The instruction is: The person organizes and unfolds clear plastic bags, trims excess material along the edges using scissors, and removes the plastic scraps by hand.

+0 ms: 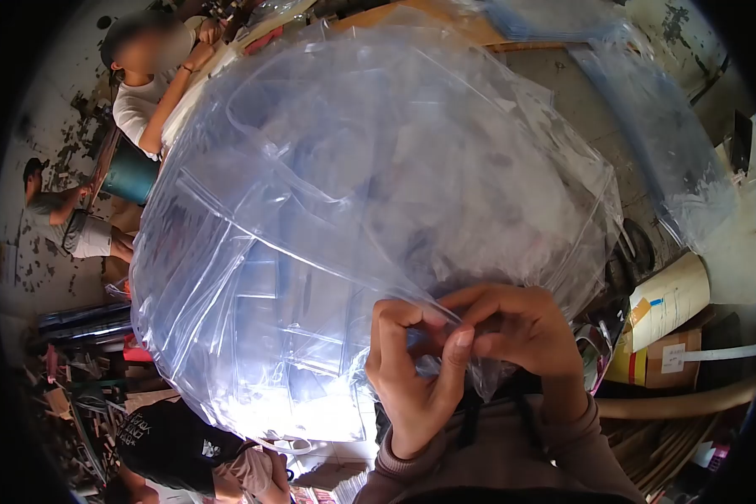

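Note:
A large clear plastic sheet [311, 193] spreads in front of me, creased and shiny, with pale rectangular shapes showing through it. My left hand [416, 365] is closed at the sheet's near edge, its thumb raised close to the other hand's fingers. My right hand [521, 328] pinches the same gathered edge between thumb and fingers, just right of the left. A folded strip of the plastic runs from upper left down to my fingertips. Some crumpled film hangs below the hands, and the exact grip is partly hidden by the fingers.
Clear plastic sheeting [655, 126] lies at the upper right. Cardboard boxes [668, 357] and a rolled paper sheet [672, 298] stand at the right. One person [143, 105] leans at the upper left, another [63, 214] stands farther left, and a black cap [176, 441] shows at the lower left.

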Available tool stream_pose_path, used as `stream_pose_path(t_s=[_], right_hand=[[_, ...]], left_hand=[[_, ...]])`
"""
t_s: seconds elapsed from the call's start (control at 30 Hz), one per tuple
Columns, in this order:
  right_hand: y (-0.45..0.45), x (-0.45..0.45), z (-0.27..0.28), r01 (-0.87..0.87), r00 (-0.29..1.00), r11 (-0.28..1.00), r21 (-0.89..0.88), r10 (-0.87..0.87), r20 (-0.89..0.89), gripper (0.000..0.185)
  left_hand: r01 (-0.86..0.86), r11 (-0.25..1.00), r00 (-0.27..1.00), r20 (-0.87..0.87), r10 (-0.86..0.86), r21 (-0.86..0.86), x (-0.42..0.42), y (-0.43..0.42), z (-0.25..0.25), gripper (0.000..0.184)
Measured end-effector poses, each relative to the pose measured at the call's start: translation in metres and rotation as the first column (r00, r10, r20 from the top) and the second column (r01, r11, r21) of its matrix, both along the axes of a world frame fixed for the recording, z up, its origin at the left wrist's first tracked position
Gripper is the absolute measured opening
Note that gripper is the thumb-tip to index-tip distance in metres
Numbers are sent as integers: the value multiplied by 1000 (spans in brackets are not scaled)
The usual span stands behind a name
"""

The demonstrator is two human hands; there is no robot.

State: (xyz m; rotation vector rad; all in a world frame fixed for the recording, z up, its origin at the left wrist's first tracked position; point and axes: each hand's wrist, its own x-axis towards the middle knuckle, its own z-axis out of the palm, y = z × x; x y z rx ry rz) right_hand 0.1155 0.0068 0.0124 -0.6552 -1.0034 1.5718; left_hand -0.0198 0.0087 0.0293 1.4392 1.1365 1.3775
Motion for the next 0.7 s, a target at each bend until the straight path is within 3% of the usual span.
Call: stream_pose_path(t_s=[0.17, 0.27, 0.4, 0.57, 0.7], right_hand=[[-2, 5, 1, 54, 997, 994, -93, -48, 63, 11], [-2, 5, -2, 67, 997, 993, -95, -64, 35, 12], [0, 8, -9, 59, 998, 995, -84, -58, 16, 11], [1, 7, -10, 55, 980, 978, -203, -92, -178, 10], [1, 10, -12, 24, 980, 974, -226, -67, -187, 10]], left_hand=[[-67, 998, 974, -214, 69, 21, 4, 2, 2, 15], [-86, 992, 962, -251, 108, 95, 6, 4, -1, 15], [-64, 996, 958, -276, 80, 63, 9, 2, 6, 13], [-22, 997, 953, -301, 43, 75, 10, -1, 9, 28], [-12, 992, 951, -306, 51, 128, 13, -2, 4, 31]])
